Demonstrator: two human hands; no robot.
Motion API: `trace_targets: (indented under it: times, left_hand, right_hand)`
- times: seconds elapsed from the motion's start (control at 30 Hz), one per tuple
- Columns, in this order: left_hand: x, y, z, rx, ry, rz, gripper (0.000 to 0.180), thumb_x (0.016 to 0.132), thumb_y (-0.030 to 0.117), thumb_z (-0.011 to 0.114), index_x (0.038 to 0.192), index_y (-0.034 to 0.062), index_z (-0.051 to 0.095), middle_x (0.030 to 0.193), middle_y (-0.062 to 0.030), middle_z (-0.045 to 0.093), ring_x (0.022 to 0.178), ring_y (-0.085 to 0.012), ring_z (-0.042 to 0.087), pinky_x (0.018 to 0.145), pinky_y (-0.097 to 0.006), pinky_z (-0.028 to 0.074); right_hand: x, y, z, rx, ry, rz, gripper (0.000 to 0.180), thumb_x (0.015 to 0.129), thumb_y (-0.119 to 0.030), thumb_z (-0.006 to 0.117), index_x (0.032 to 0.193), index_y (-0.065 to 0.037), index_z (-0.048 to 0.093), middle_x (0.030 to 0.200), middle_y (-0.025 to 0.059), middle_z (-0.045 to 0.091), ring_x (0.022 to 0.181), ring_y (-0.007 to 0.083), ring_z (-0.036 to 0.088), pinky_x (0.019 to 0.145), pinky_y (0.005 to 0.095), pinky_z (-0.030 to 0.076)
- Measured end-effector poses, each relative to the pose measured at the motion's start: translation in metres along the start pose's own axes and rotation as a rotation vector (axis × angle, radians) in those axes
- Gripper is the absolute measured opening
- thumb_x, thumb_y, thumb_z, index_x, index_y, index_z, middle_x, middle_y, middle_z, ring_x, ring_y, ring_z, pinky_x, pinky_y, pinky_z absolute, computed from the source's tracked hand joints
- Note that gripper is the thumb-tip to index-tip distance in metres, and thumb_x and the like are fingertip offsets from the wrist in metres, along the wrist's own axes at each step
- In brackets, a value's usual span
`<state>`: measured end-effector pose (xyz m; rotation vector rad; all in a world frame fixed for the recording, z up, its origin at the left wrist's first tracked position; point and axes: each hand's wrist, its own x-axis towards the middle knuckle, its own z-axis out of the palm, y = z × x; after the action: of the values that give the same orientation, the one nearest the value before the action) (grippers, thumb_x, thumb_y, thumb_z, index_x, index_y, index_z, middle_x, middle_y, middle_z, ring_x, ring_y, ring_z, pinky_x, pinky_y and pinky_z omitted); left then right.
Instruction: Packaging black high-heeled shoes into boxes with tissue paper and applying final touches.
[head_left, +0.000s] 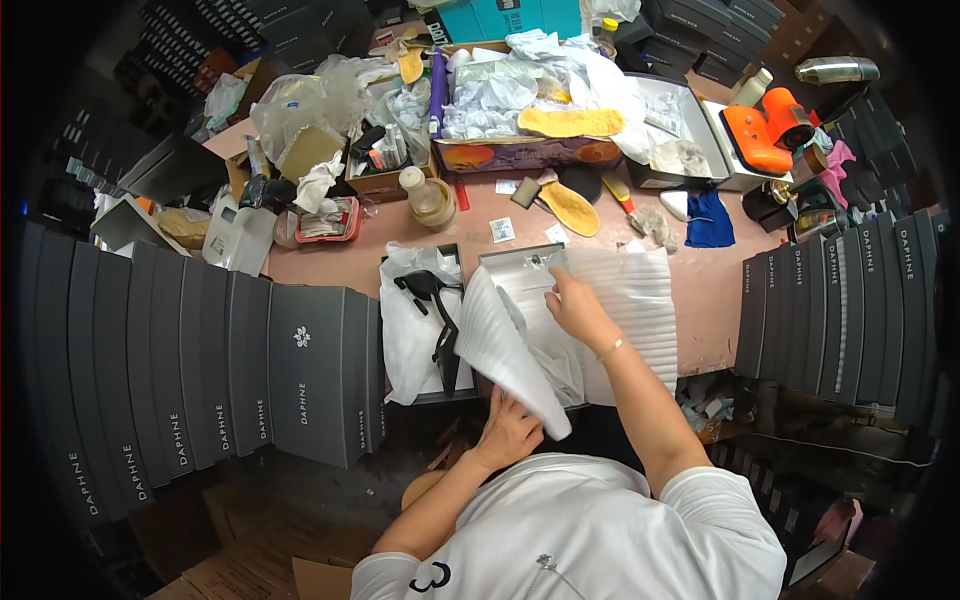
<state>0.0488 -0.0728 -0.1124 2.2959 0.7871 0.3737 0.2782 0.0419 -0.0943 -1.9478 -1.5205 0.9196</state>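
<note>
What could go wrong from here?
Two risks, as I judge it. The raised white sheet at the left hand stands close to the black shoe, so it might brush or shift it. The glass bottle stands just beyond the shoe's box, so a wide reach might knock it over.

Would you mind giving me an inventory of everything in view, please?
shoe: at least one, black, left open box
open boxes: two, grey, table centre
foam wrap: two stretches, white, about right box
closed shoeboxes: many, grey, both sides
insoles: at least three, yellow, table and rear
carton: one, purple, rear centre
packing: plenty, white, inside carton
jar: one, clear, left of centre
cloth: one, blue, right
orange objects: two, right rear
tray: one, pink, left
table: one, pink, centre
left hand: one, bare, foam's lower edge
right hand: one, bare, over right box
</note>
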Motion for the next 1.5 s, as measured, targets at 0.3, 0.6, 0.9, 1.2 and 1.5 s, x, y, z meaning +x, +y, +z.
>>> trace_targets:
  times: [0.3, 0.6, 0.9, 1.2, 1.5]
  left_hand:
    - [0.115, -0.068, 0.002, -0.073, -0.339, -0.256, 0.022, 0.080, 0.014, 0.062, 0.096, 0.0004, 0.064, 0.128, -0.0187, 0.052, 0.125, -0.0386, 0.044, 0.107, -0.056, 0.026]
    - [0.053, -0.148, -0.052, -0.115, 0.216, -0.838, 0.052, 0.076, 0.032, 0.069, 0.110, -0.0063, 0.061, 0.098, -0.0238, 0.067, 0.092, -0.0373, 0.064, 0.084, -0.041, 0.050]
    - [-0.015, -0.039, -0.123, -0.263, -0.031, -0.239, 0.050, 0.069, 0.016, 0.071, 0.117, 0.0012, 0.062, 0.101, -0.0147, 0.066, 0.096, -0.0290, 0.063, 0.095, -0.037, 0.046]
    - [0.100, -0.094, -0.189, 0.024, 0.321, -0.262, 0.053, 0.082, 0.012, 0.065, 0.132, 0.0058, 0.050, 0.104, -0.0161, 0.061, 0.101, -0.0320, 0.060, 0.085, -0.038, 0.048]
    - [0.120, -0.153, -0.169, -0.534, 0.295, -0.390, 0.019, 0.092, 0.015, 0.054, 0.085, -0.0016, 0.058, 0.071, -0.0116, 0.055, 0.067, -0.0184, 0.057, 0.066, -0.030, 0.046]
  right_hand:
    - [-0.085, -0.053, 0.005, 0.320, 0.132, -0.237, 0.052, 0.098, -0.020, 0.045, 0.141, 0.004, 0.032, 0.141, 0.0250, 0.040, 0.133, 0.0338, 0.037, 0.110, 0.0407, 0.028]
    - [-0.072, 0.062, 0.117, -0.039, -0.181, -0.093, 0.069, 0.096, -0.037, 0.051, 0.141, 0.010, 0.028, 0.142, 0.0319, 0.035, 0.134, 0.0449, 0.032, 0.112, 0.0468, 0.025]
    - [-0.042, -0.047, -0.024, 0.938, -0.708, 0.125, 0.081, 0.090, -0.041, 0.063, 0.150, -0.008, 0.020, 0.142, 0.0164, 0.043, 0.120, 0.0211, 0.051, 0.100, 0.0361, 0.041]
    - [-0.075, -0.005, -0.032, 1.343, -0.637, 0.207, 0.054, 0.090, -0.038, 0.063, 0.126, 0.003, 0.057, 0.118, 0.0124, 0.063, 0.111, 0.0176, 0.057, 0.098, 0.0325, 0.044]
    - [-0.085, 0.003, -0.019, 2.018, -0.330, 0.261, 0.064, 0.090, -0.050, 0.053, 0.133, -0.004, 0.044, 0.137, 0.0242, 0.044, 0.123, 0.0502, 0.045, 0.090, 0.0493, 0.055]
